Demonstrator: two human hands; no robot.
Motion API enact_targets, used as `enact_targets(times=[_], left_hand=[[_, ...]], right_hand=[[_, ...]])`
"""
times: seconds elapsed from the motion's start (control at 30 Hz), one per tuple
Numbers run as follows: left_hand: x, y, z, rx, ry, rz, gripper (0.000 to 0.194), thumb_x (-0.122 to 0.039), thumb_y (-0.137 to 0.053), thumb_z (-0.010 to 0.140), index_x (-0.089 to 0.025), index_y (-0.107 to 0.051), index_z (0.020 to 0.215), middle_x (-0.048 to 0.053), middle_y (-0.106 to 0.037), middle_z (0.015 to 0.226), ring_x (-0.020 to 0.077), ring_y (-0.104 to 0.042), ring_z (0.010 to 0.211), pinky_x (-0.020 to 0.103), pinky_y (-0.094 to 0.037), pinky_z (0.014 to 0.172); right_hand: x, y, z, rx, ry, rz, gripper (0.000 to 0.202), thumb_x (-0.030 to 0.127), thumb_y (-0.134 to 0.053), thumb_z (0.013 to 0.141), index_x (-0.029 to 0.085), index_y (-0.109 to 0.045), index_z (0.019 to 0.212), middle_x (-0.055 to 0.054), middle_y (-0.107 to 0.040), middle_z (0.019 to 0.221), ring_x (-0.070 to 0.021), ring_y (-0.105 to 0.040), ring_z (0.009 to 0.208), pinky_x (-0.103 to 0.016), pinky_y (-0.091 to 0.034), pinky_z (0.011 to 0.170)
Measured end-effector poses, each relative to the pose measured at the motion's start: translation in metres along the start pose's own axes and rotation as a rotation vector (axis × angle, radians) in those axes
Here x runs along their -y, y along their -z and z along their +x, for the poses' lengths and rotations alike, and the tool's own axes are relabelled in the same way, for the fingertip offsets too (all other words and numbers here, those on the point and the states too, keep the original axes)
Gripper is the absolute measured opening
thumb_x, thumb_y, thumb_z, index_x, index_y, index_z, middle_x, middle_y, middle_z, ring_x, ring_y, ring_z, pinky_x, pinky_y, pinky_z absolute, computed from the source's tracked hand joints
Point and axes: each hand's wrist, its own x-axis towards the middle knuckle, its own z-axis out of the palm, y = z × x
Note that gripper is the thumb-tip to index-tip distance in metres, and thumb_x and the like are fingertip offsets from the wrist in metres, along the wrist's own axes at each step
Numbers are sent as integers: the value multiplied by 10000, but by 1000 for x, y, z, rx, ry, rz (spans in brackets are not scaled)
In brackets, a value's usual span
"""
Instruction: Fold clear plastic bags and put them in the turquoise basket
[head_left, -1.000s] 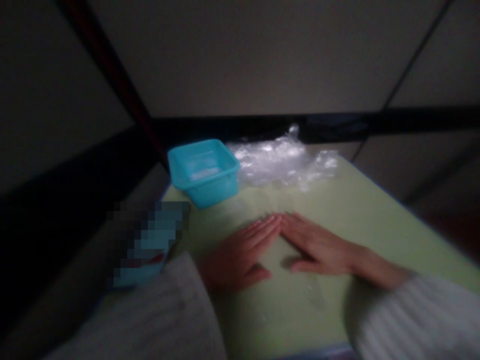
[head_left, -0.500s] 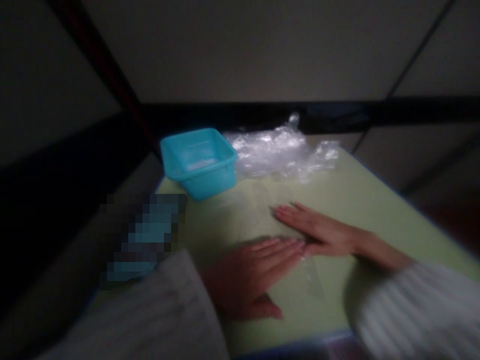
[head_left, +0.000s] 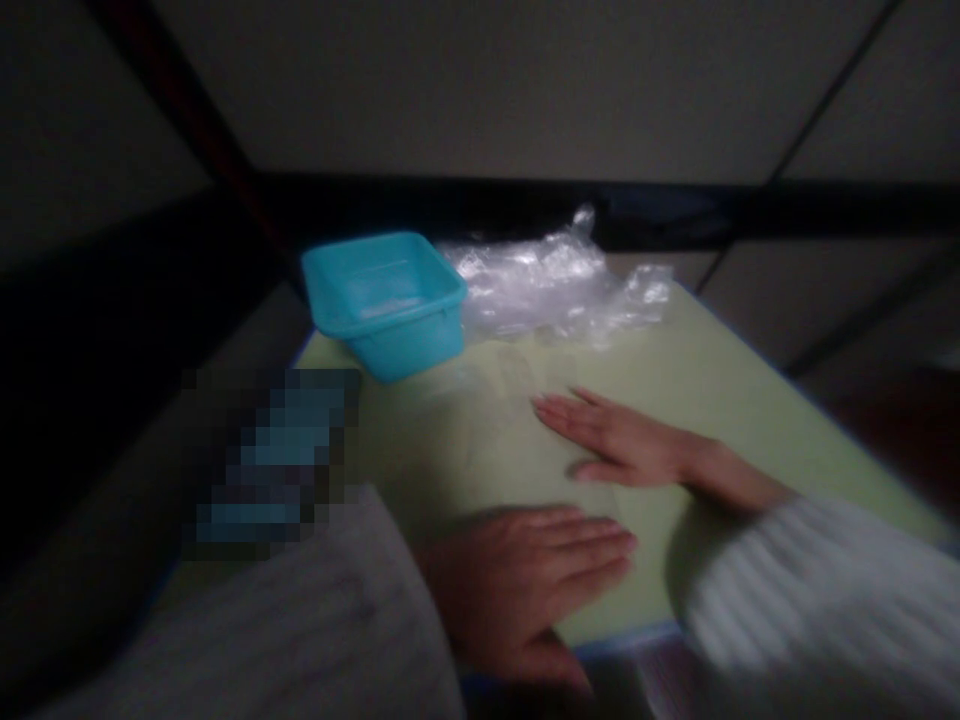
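Observation:
My left hand (head_left: 532,585) lies flat near the table's front edge, palm down, its fingers stretched out to the right. Farther back, my right hand (head_left: 615,435) rests palm down with its fingers extended and pointing left. Between and beyond the hands is a thin see-through sheet (head_left: 480,430), apparently plastic, flat on the yellow-green table (head_left: 720,370). Its outline is faint, and the hands cover part of it. Neither hand grips anything. The two hands are apart.
A turquoise plastic basin (head_left: 409,345) stands at the back left. Beside it is a crumpled heap of clear plastic (head_left: 547,285). A pixelated dark flat object (head_left: 289,450) lies at the table's left edge. A wall (head_left: 480,90) rises behind the table.
My left hand has slid toward the front edge, away from my right hand; their fingers were touching before. The right hand stays about where it was. The view has tilted slightly.

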Motion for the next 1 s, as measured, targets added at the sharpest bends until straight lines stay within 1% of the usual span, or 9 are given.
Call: enact_targets(times=[0.27,0.5,0.6,0.67,0.73,0.77,0.83,0.9,1.0], left_hand=[[-3,2,-1,27,-2,-22,607,-460,-390,908,-97,-333,1392,109,-332,1467,270,-230,1377,419,-189,1141],[-5,1,0,-34,-64,-34,564,-457,-382,913,-97,-399,1346,122,-391,1432,249,-292,1356,418,-231,1129],[5,10,-8,-144,-45,3,506,-440,-391,915,-77,-503,1249,156,-457,1381,247,-362,1321,389,-279,1106],[18,20,-19,-321,41,35,424,-371,-385,925,-61,-570,1147,178,-559,1276,253,-473,1235,384,-341,1062],[34,31,-32,-522,221,49,338,-287,-365,932,-92,-608,1065,139,-659,1116,218,-598,1063,342,-437,958],[41,36,-39,-609,357,38,321,-267,-362,933,-101,-623,1017,116,-682,1044,208,-625,993,327,-463,906],[52,43,-48,-708,569,-58,301,-271,-384,925,-113,-640,912,81,-698,920,189,-645,884,298,-490,816],[59,46,-52,-715,665,-200,290,-284,-411,909,-128,-640,824,58,-697,838,173,-645,817,279,-496,759],[63,45,-51,-603,684,-359,271,-272,-436,883,-136,-640,766,40,-690,784,154,-636,759,263,-492,720]], right_hand=[[-1,1,0,27,-3,-45,714,483,-408,924,134,-97,1465,-145,-204,1503,-213,-160,1393,-464,-135,1124],[-2,2,0,40,15,2,719,466,-399,929,133,-58,1467,-151,-159,1515,-214,-134,1398,-479,-85,1127],[-2,8,-1,-12,57,69,678,436,-399,934,125,-112,1463,-154,-164,1516,-227,-145,1396,-495,-106,1120],[2,15,-2,-94,102,107,558,388,-438,925,147,-306,1410,-145,-302,1472,-240,-255,1360,-503,-187,1096],[13,23,-4,-152,146,149,339,322,-496,901,171,-561,1198,-123,-551,1265,-233,-467,1199,-465,-348,999],[20,27,-5,-137,159,184,239,292,-524,882,166,-635,1052,-102,-643,1067,-210,-565,1028,-411,-428,898],[36,32,-8,-22,134,221,146,272,-576,841,160,-669,853,-52,-638,774,-172,-588,786,-328,-469,728],[50,33,-11,79,113,245,96,266,-624,796,180,-664,781,-25,-616,730,-156,-576,750,-295,-462,691],[62,32,-14,135,86,253,62,257,-667,733,197,-654,724,-20,-622,766,-159,-576,769,-294,-466,702]])
